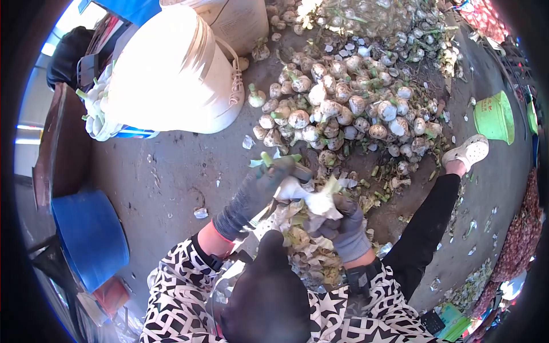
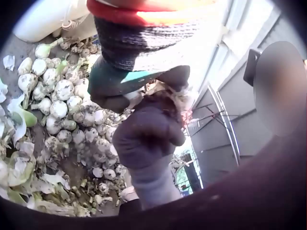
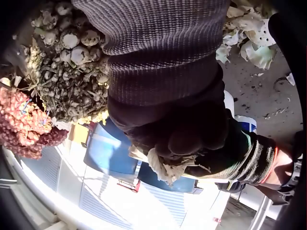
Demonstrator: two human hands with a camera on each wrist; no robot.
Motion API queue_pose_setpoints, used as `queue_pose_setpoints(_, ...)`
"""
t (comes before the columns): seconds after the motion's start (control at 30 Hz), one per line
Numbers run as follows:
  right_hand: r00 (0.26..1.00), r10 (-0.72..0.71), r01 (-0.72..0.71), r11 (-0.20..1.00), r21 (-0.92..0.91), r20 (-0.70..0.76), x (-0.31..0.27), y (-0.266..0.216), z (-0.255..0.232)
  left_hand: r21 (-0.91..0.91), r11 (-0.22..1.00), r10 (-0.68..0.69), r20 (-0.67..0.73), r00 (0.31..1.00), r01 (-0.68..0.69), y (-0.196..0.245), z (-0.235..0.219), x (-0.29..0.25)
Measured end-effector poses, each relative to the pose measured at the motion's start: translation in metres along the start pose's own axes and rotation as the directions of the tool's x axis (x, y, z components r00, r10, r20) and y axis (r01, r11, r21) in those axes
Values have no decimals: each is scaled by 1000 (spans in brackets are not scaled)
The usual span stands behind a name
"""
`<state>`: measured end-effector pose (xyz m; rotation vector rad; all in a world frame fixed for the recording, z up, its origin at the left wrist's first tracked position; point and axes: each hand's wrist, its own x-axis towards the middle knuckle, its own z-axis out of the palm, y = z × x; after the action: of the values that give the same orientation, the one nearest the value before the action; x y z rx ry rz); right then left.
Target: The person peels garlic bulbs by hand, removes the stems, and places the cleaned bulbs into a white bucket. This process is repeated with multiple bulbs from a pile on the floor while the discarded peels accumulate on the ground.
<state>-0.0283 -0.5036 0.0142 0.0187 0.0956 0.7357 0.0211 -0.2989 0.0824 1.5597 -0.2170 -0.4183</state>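
Note:
Both hands wear dark grey work gloves and meet in front of the lap. My right hand point(image 1: 346, 228) grips a white garlic bulb point(image 1: 323, 204) with a short pale green stem stub. Against it, my left hand point(image 1: 273, 182) pinches white garlic skin point(image 1: 291, 188) that reaches toward the bulb. The left wrist view shows the left fingers point(image 2: 112, 96) close above the curled right hand point(image 2: 148, 134), which hide most of the bulb. Papery skin point(image 3: 168, 167) sticks out below the right hand point(image 3: 172, 124) in the right wrist view.
Ahead lies a heap of dirty garlic bulbs point(image 1: 343, 106). Peeled skins point(image 1: 314, 257) pile up between the legs. A white bucket point(image 1: 171, 74) and a blue tub point(image 1: 91, 237) stand at left, a green bucket point(image 1: 494, 117) at right. A foot in a clog point(image 1: 468, 151) rests beside the heap.

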Motion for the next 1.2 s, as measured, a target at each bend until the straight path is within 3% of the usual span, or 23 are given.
queue_pose_setpoints(0.03,999,-22,26,996,-83,43,-17,-3,-24,1,1000,5,3,1000,-5,1,-4,6)
queue_pose_setpoints(0.1,904,-207,24,898,-439,-375,-52,-1,-7,-521,842,-97,105,990,138,2,-14,12)
queue_pose_setpoints(0.13,935,-67,-135,842,-523,-349,-71,-6,-5,-610,787,-90,44,995,98,0,-15,12)
queue_pose_setpoints(0.17,848,-162,-192,793,-578,-505,-86,3,16,-689,723,-89,-21,996,50,-3,-14,12)
queue_pose_setpoints(0.2,874,-85,-333,611,-718,-478,-99,-2,39,-812,582,-91,-21,996,36,6,-11,12)
queue_pose_setpoints(0.23,959,-34,-141,804,-577,-283,-113,3,26,-807,590,-91,-29,995,30,3,-13,11)
queue_pose_setpoints(0.3,948,159,-317,441,-840,-275,-119,-18,29,-477,879,-60,-151,987,-19,-7,-13,9)
queue_pose_setpoints(0.33,863,271,-418,-88,-904,-426,-78,-26,70,-365,930,-3,-129,992,-45,-6,-14,9)
queue_pose_setpoints(0.37,816,68,-475,-487,-733,-574,-59,-15,79,-361,931,10,-112,994,-50,-1,-13,10)
queue_pose_setpoints(0.43,717,-216,-466,-856,-225,-663,-37,-12,59,-69,996,58,-23,998,-59,6,-11,11)
queue_pose_setpoints(0.47,855,-284,-484,-736,-473,-433,-28,-13,67,133,963,233,18,972,-233,2,-12,12)
queue_pose_setpoints(0.5,903,-385,-402,-593,-698,-192,-21,-13,76,135,964,228,19,974,-228,5,-9,13)
queue_pose_setpoints(0.63,895,-442,-237,-357,-903,-60,26,-6,91,-63,996,69,20,997,-68,0,-3,12)
queue_pose_setpoints(0.7,908,-243,-216,426,-879,-341,32,-7,85,-209,898,393,-17,920,-387,-4,-6,13)
queue_pose_setpoints(0.73,928,-156,-210,533,-820,-339,23,-10,81,-482,870,70,-95,993,-107,-2,-6,9)
queue_pose_setpoints(0.77,949,-107,-194,538,-820,-295,12,-8,74,-683,729,-61,-116,991,-35,-4,-5,10)
queue_pose_setpoints(0.83,965,51,-237,584,-776,-256,-14,-4,69,-915,403,-122,-59,991,-5,5,-8,19)
queue_pose_setpoints(0.87,954,162,-298,612,-733,-253,-28,-3,72,-912,409,-119,-62,991,-8,5,-10,23)
queue_pose_setpoints(0.97,964,210,-258,590,-765,-163,-46,-3,69,-938,345,-133,-65,989,-16,6,-12,25)
queue_pose_setpoints(1.03,963,-54,-267,-84,-960,-263,-24,-3,80,-955,296,-135,-32,990,10,9,-8,26)
queue_pose_setpoints(1.07,944,-226,-325,-519,-791,-240,-17,-2,68,-954,300,-127,-23,992,16,8,-4,27)
queue_pose_setpoints(1.17,904,-382,-347,-402,-847,-189,22,-8,85,-912,411,-134,-84,987,-22,1,7,18)
queue_pose_setpoints(1.2,897,-441,-226,-436,-871,-12,39,-8,80,-696,715,-92,-181,979,-61,3,13,17)
